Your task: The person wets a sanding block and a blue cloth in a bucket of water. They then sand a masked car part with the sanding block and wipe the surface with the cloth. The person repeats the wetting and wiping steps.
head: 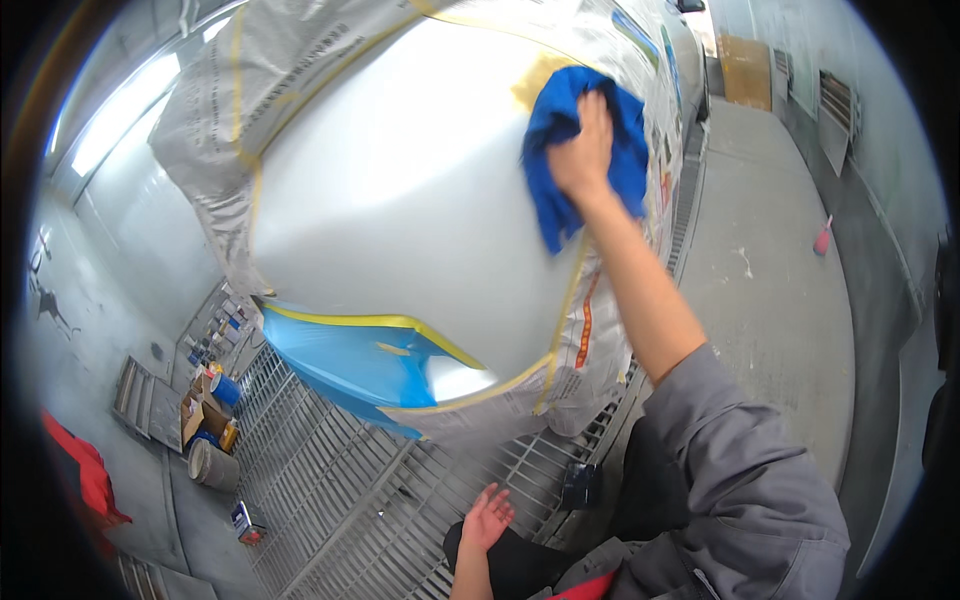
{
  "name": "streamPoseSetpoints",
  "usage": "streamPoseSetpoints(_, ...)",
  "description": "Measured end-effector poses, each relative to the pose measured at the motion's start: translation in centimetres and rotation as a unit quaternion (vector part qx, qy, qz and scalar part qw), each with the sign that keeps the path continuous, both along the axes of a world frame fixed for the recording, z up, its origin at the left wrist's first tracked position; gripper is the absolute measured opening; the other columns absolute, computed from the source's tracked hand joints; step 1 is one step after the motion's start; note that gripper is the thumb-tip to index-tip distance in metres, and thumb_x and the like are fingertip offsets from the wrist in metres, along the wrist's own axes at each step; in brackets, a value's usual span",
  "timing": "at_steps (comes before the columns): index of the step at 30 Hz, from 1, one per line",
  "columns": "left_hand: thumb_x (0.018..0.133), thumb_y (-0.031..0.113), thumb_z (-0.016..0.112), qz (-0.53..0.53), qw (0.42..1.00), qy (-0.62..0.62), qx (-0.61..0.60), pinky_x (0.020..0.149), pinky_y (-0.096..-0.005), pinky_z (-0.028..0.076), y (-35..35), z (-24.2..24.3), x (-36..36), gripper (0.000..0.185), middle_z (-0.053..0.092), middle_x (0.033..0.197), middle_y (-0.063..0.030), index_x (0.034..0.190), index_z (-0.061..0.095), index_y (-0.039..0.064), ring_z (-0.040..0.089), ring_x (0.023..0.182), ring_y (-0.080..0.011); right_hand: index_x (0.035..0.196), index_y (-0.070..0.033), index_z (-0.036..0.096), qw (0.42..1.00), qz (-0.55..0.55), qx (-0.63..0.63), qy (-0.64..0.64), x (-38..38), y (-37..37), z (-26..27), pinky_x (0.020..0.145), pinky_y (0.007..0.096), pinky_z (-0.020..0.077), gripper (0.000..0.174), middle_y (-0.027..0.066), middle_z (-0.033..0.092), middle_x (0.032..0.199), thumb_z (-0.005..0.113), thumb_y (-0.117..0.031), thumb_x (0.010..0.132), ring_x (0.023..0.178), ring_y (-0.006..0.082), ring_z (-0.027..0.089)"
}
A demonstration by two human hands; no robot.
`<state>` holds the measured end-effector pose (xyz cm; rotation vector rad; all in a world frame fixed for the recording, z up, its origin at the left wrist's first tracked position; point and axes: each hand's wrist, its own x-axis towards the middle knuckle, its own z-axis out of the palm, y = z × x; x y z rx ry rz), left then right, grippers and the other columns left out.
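My right hand [582,154] presses a crumpled blue cloth [555,206] against the upper right of a pale car body panel [420,240]. Beside the cloth, a tan patch [534,75] shows on the panel. Printed masking sheets [214,150] surround the panel, edged with yellow tape [559,341]. Blue masking film [334,349] covers the part below it, bordered by a bright yellow strip [352,319]. Low in front of my body, my left hand [489,516] holds nothing; its palm is turned up and its fingers are apart, away from the car.
Metal floor grating [337,480] runs under the car front. At left stand a cardboard box [202,409], a grey bucket [214,465] and a small can [247,523]. A dark block-like object [581,486] sits near my legs. On the right floor lies a pink object [823,240].
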<state>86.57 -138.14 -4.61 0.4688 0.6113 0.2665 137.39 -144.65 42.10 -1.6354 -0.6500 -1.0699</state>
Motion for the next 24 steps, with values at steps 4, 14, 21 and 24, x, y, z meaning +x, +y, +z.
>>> streamPoseSetpoints(4,0.106,0.031,0.06,0.001,1.0,-0.003,0.014,0.095,-0.0465,0.054,-0.1,0.4,-0.2,0.044,0.064,0.133,-0.0132,0.145,0.052,0.013,0.065,0.103,-0.0262,0.129,-0.002,0.06,0.994,-0.017,-0.095,-0.048,2.6,-1.2,8.0,0.12,0.0531,0.0314,0.044,0.0162,0.057,0.139,0.057,-0.021,0.09,0.141,0.0348,0.045)
streamPoseSetpoints(14,0.103,0.032,0.065,-0.004,0.999,-0.009,0.036,0.09,-0.0434,0.055,0.7,-0.7,-0.1,0.044,0.067,0.128,-0.0125,0.141,0.056,0.013,0.066,0.1,-0.0233,0.146,-0.009,0.055,0.935,-0.001,-0.351,-0.045,-5.1,4.3,17.2,0.123,0.0542,0.028,0.055,0.0132,0.048,0.158,0.038,-0.042,0.105,0.151,0.0295,0.039)
streamPoseSetpoints(21,0.102,0.031,0.066,-0.004,0.999,-0.031,0.03,0.085,-0.0416,0.057,1.3,-1.6,-0.3,0.043,0.069,0.126,-0.0112,0.141,0.056,0.012,0.068,0.097,-0.0219,0.15,-0.007,0.052,0.915,0.001,-0.392,-0.099,-15.3,9.5,16.3,0.125,0.0569,0.0234,0.064,0.0162,0.047,0.158,0.042,-0.051,0.104,0.152,0.0317,0.036)
streamPoseSetpoints(24,0.102,0.03,0.067,0.003,0.999,-0.024,0.037,0.084,-0.0405,0.058,1.1,-1.3,0.1,0.042,0.069,0.125,-0.0108,0.139,0.057,0.012,0.068,0.097,-0.021,0.143,-0.006,0.059,0.922,-0.03,-0.363,-0.132,-18.4,11.7,15.1,0.119,0.0544,0.0304,0.063,0.0143,0.055,0.15,0.045,-0.053,0.102,0.145,0.0302,0.045)
